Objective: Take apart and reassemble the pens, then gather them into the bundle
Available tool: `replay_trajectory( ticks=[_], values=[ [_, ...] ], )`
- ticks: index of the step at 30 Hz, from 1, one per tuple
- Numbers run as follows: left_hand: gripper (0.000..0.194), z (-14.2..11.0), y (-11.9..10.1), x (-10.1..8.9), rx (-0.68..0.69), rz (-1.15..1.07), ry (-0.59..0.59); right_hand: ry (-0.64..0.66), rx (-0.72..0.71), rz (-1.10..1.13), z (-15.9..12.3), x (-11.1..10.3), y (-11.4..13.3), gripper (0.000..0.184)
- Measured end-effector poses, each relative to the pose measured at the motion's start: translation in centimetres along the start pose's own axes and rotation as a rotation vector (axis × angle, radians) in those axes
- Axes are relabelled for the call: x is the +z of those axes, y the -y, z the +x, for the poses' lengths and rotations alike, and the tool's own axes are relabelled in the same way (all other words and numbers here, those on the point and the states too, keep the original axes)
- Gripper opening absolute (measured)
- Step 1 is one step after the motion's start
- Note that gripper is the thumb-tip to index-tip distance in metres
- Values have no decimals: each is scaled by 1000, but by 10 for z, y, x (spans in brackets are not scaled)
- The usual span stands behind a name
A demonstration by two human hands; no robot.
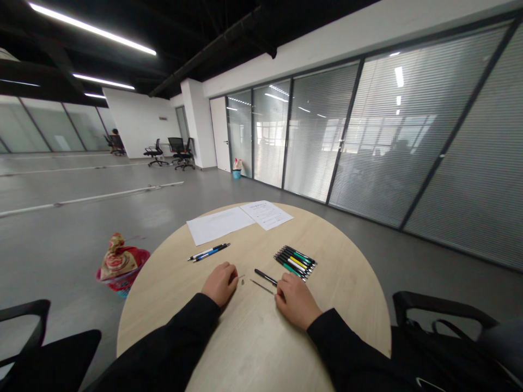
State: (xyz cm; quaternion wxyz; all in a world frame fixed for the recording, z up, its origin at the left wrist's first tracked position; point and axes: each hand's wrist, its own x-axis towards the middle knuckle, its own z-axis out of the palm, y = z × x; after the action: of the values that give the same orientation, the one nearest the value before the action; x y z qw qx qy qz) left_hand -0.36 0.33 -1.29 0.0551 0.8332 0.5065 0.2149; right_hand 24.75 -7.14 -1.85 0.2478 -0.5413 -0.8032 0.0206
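My left hand (220,284) rests on the round table (245,348), its fingers curled closed. A thin, light piece (241,276) sticks out from its fingertips, too small to name. Just beside them lies a small metal cone (242,282), perhaps a pen tip. My right hand (297,300) is closed at the fingertips on the end of a thin dark pen refill (261,286), which points left, low over the tabletop. Behind the refill a black pen barrel (265,276) lies slanted, its right end close to the right hand's knuckles.
Several pens (295,262) in black, green, yellow and white lie side by side at the right. Blue and black-and-white pens (210,253) lie at the left. Paper sheets (223,224) cover part of the far edge. Chairs (441,321) flank the table; a red basket (122,269) stands left.
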Motion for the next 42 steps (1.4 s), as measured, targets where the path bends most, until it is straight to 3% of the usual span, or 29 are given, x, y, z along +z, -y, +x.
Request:
replay_trajectory(
  ticks=[31,42],
  values=[
    [9,0,4,3,-9,-56,-7,1,20,34,0,-1,0,10],
    [12,-1,0,1,15,-58,-34,-70,64,65,1,-1,-6,9]
  ],
)
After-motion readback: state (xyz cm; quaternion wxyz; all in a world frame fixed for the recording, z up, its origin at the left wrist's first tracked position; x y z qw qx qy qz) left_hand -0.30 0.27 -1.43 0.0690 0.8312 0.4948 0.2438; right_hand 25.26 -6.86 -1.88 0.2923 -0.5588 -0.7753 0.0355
